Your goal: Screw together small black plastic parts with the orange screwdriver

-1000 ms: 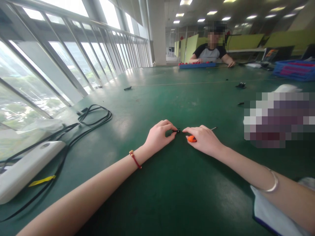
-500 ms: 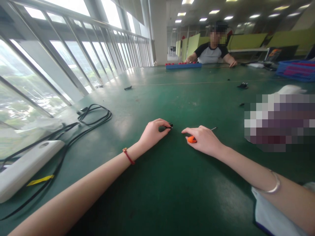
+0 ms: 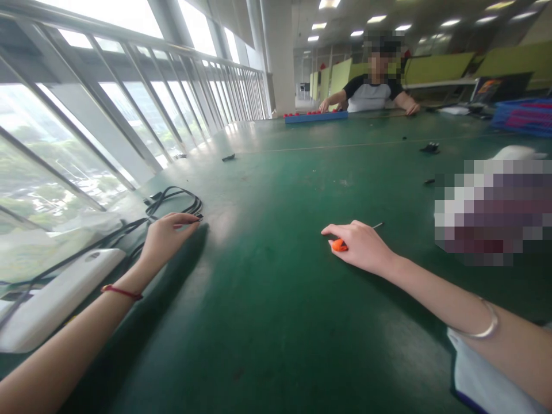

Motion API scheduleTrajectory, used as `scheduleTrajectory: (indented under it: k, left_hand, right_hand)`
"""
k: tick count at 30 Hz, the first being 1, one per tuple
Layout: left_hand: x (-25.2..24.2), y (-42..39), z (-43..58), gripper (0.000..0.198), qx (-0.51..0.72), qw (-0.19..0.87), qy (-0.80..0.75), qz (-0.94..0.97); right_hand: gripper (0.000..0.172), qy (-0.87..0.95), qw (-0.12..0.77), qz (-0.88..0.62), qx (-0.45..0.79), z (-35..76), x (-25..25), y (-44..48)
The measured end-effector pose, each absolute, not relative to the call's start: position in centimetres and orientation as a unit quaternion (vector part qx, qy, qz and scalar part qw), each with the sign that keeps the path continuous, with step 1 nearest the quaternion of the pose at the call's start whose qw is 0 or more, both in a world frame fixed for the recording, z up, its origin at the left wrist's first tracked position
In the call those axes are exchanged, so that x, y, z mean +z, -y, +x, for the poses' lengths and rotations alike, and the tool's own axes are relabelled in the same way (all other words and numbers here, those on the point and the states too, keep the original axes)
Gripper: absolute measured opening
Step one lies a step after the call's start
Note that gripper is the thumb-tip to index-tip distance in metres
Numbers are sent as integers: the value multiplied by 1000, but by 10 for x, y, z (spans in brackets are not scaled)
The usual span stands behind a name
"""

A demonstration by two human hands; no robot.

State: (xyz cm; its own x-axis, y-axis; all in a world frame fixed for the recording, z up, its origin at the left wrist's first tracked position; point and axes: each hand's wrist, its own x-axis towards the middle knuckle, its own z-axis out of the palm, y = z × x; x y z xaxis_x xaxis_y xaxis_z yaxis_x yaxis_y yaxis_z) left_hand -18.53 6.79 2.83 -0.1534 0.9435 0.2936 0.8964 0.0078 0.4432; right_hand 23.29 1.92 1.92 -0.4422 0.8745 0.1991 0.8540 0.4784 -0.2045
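Note:
Thumb and fingers of my left hand point(image 3: 166, 238) pinch a small black part point(image 3: 199, 218), too small to make out its kind. That hand is raised over the left side of the green table point(image 3: 259, 299), near looped black cables point(image 3: 190, 198). On the right, my right hand point(image 3: 361, 246) rests on the tabletop, its fingers curled around a screwdriver with an orange and black handle point(image 3: 340, 245). The metal shaft point(image 3: 378, 225) sticks out behind the hand, pointing away to the right. My right index finger is stretched forward.
A white power strip point(image 3: 64, 299) lies at left by the railing point(image 3: 181, 86). Across the table a person point(image 3: 371, 95) reaches to a blue tray point(image 3: 317, 117) with red pieces. Small black parts point(image 3: 430, 148) lie about. A blurred-out bundle point(image 3: 491, 207) and blue basket point(image 3: 524, 118) are right.
My left hand has moved left from the table's middle to the cables, carrying the small black part. My right hand has stayed nearly still with the screwdriver.

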Motion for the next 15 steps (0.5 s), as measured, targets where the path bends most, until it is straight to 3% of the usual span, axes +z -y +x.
scheduleTrajectory:
  k: [7,15]
  left_hand:
    - [33,-62,-198,32,256,-5,-698,668]
    - [35,-72,-198,31,274,35,-753,597]
  right_hand:
    - [30,846,136,-514,31,233,19,-18]
    - [29,853,147,-500,28,233,18,-19]
